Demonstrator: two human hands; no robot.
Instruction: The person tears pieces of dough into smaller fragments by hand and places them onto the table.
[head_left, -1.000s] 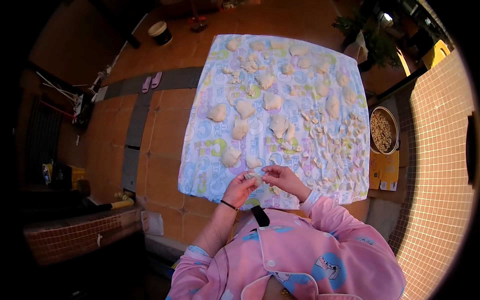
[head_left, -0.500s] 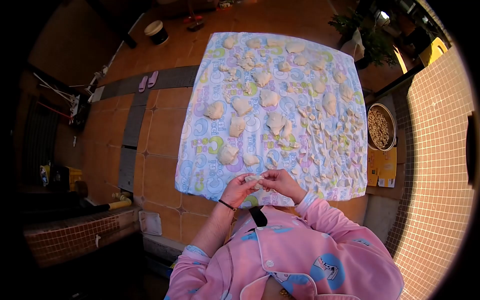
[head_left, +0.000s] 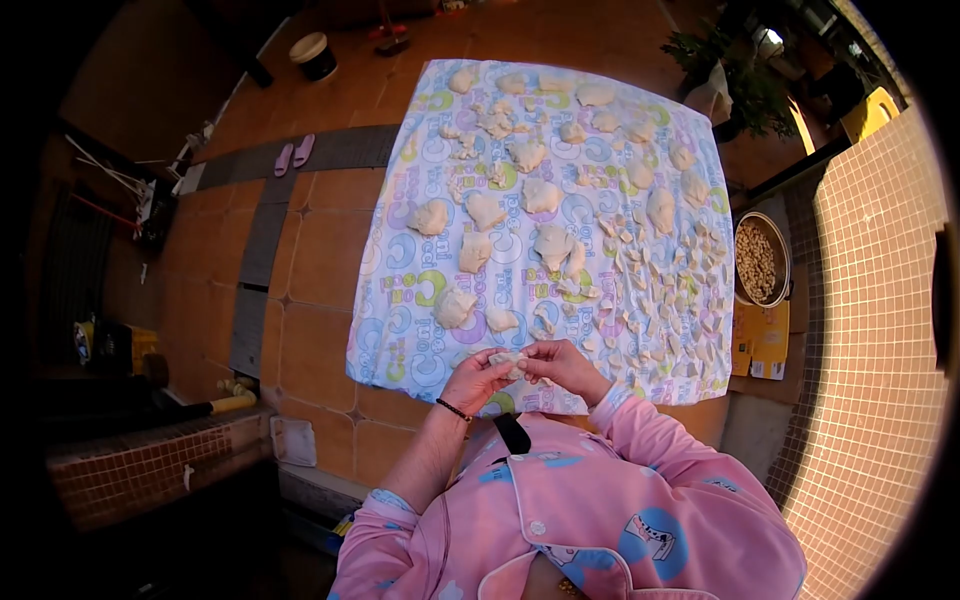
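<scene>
Pink slippers (head_left: 294, 156) lay on the floor, well apart from the left edge of the patterned cloth (head_left: 375, 350). Toward the cloth's near left corner, a large pale lump (head_left: 455, 308) sat beyond the left hand (head_left: 478, 375), and a smaller lump (head_left: 501, 319) rested just to its right. The left hand, with a beaded bracelet (head_left: 455, 411) at its wrist, reached in over the near edge, fingers curled and thumb closed toward them, pinching a small pale piece (head_left: 510, 361). That piece was the hinge of the arrangement: it lay directly between the two sets of fingertips, just inside the near edge, so neither hand was clearly the nearer. Its long axis seemed to run roughly from hand to hand, though the fingers covered too much of it to be sure. From the other side the right hand (head_left: 565, 366) met it, thumb and forefinger drawn together at its right end, the remaining fingers folded in. Farther right, small pale pieces (head_left: 655, 300) were scattered up to the cloth's right edge, and past that edge stood a pot (head_left: 741, 285) holding many light-brown bits (head_left: 760, 260).
</scene>
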